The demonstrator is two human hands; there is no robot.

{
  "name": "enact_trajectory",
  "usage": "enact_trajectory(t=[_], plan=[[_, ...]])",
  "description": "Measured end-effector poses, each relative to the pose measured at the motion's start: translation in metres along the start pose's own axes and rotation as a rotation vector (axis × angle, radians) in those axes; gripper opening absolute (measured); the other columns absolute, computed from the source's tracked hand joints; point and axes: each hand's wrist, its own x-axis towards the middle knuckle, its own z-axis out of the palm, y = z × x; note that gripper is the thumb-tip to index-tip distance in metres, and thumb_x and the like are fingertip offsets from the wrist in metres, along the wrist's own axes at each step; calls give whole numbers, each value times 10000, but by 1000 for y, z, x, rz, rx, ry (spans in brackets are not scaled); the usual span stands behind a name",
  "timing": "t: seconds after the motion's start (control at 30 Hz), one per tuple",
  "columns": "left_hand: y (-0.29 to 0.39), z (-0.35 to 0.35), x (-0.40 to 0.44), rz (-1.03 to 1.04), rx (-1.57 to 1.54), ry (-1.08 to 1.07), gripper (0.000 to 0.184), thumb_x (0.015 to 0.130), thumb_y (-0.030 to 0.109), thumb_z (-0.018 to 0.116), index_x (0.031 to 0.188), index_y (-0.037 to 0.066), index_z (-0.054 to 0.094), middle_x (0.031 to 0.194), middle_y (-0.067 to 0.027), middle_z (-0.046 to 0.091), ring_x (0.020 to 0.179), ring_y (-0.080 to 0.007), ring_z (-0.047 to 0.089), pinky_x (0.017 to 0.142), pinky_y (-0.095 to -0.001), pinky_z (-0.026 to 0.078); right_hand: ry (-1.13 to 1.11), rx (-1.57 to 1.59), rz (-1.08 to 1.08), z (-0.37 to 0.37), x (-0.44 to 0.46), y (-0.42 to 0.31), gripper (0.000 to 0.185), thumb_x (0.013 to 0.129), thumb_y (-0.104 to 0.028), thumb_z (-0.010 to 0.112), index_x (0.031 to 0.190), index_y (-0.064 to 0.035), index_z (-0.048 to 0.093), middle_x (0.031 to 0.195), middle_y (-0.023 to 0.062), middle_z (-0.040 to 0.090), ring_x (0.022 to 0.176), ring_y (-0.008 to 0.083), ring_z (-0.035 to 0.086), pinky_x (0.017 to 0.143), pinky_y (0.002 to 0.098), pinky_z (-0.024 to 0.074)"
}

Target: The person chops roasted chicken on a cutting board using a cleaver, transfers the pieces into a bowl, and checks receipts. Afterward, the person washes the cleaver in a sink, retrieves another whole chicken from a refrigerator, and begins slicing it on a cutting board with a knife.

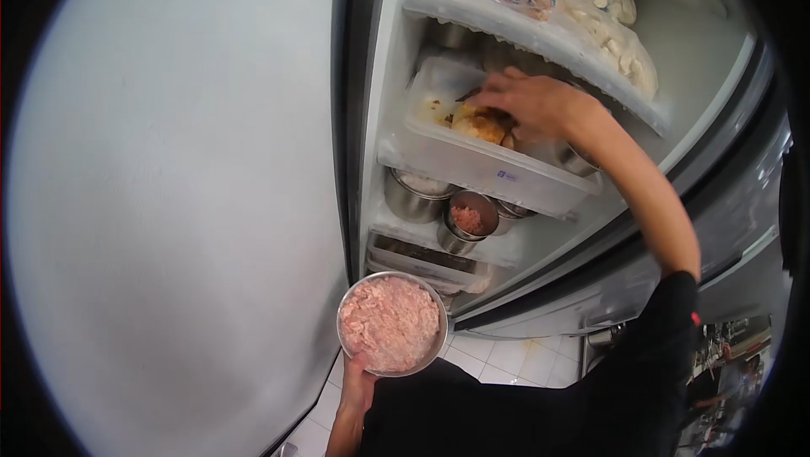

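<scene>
My left hand (358,385) grips the rim of a round metal bowl (341,340) filled with pale pink ground meat (391,322), thumb over the edge. Inside the fridge, my right hand (536,105) reaches over a translucent plastic bin (485,168). Its fingers are slightly blurred and apart, bent down beside a piece of yellow-brown food (481,125). Whether they touch the food is hard to see. The bin rests on a fridge shelf, tilted in my view.
Bagged food (620,52) lies on the shelf above. Below the bin stand a metal pot (415,206) and a metal cup (458,239) with pink meat in it. A closed fridge door (186,204) fills the left side. White floor tiles (506,356) show below.
</scene>
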Motion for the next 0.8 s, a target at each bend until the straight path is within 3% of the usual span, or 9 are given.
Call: enact_trajectory(t=[0.13,0.23,0.33,0.53,0.63,0.73,0.8], plan=[[-1,-18,14,-22,85,-86,909,854,463,662,1558,59,252,1514,-164,421,1371,-320,473,1052,-489,492,-287,-10,-97,54,61,21,779,679,-100,805,1386,-162,482,1360,112,549,1337,392,457,1092,496,439],[7,-20,19,-51,132,-119,1044,802,536,714,1582,114,162,1522,-164,363,1372,-325,451,1023,-481,512,-362,-81,-205,58,94,30,885,591,-170,879,1380,-156,477,1334,142,570,1307,395,499,1070,482,460],[6,-30,26,-57,166,-148,1060,787,539,725,1581,111,168,1517,-165,360,1383,-320,426,1049,-474,484,-441,89,-81,35,103,33,903,570,-206,902,1360,-129,472,1289,169,598,1239,393,556,1034,464,487],[5,-42,34,-86,167,-183,1018,813,479,703,1581,61,183,1525,-163,360,1410,-312,394,1113,-451,419,-297,167,-243,56,106,53,844,577,-199,895,1310,-91,490,1251,178,613,1168,393,590,978,472,504],[-4,-49,37,-64,165,-145,873,869,443,661,1556,52,290,1512,-152,444,1362,-311,482,1071,-495,462,-241,89,-326,54,106,31,821,595,-123,885,1307,-113,478,1194,144,611,1143,392,589,944,496,494],[0,-47,35,-110,156,-155,872,885,485,629,1559,49,289,1518,-156,443,1359,-321,486,1049,-536,471,-62,42,-427,45,104,36,756,623,-79,809,1305,-97,484,1061,151,598,1078,385,599,913,480,516],[3,-42,30,-125,156,-151,882,886,504,617,1562,47,281,1525,-161,435,1359,-332,485,1039,-555,477,-54,142,-287,35,89,43,749,637,-63,789,1314,-95,471,1043,137,579,1067,381,589,924,477,512]])
